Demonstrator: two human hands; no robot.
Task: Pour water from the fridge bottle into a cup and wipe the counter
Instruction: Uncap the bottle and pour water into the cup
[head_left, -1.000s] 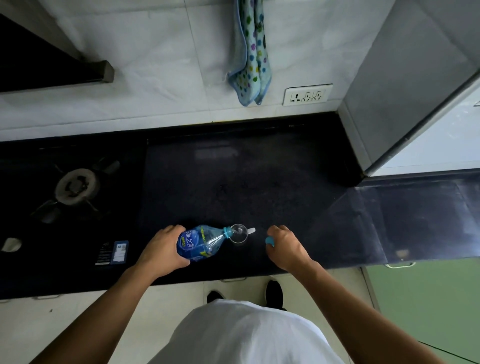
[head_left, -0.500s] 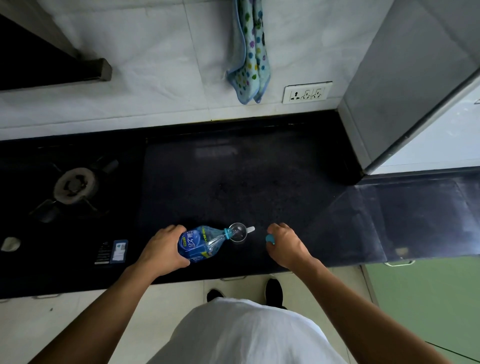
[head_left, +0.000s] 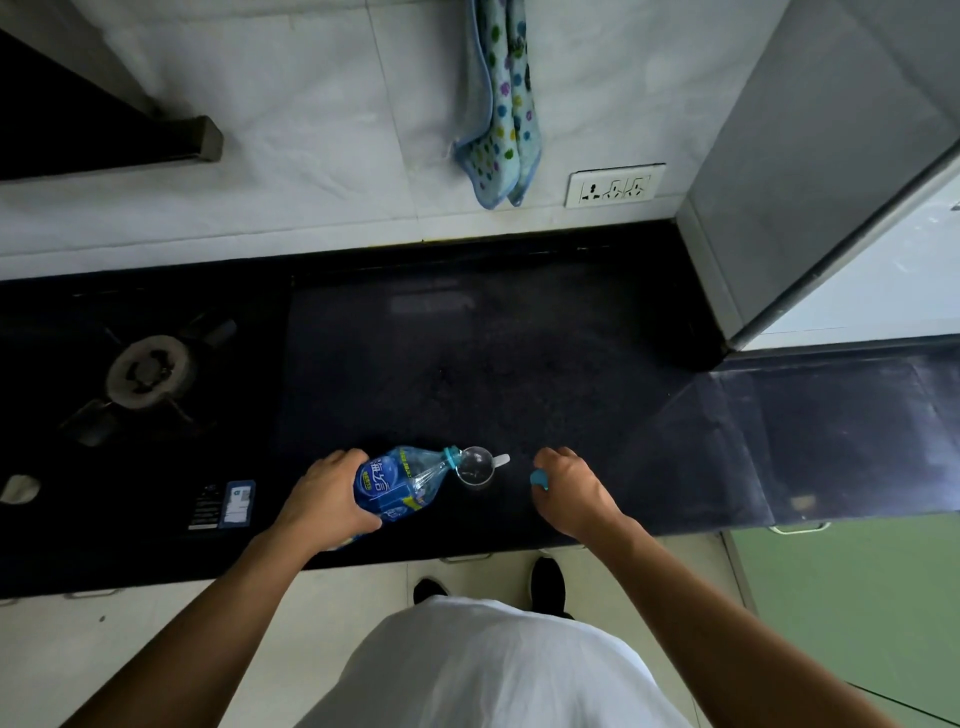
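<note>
L hand (head_left: 327, 499): wrapped round bottle (head_left: 400, 480), tilted, neck at rim of cup (head_left: 474, 466).
R hand (head_left: 574, 493): curled, pinching blue cap (head_left: 539, 479), near cup.
Cup: upright on table (head_left: 519, 374), near front edge, betw. both hands.
Pour tip: tilt slowly, mouth centred over rim; cup looks small & light, prob. tips if nudged.
Count: 2 hands, 1 bottle, 1 cup, 1 cap, 1 towel (head_left: 501, 104) on wall.

The person wears a plain white shirt (head_left: 483, 670), loose and rounded over the torso, seen from above. The left forearm (head_left: 208, 613) and right forearm (head_left: 727, 618) are bare down to the left hand (head_left: 327, 499) and right hand (head_left: 576, 493). Two black shoes (head_left: 548, 584) show just past the shirt's edge.
</note>
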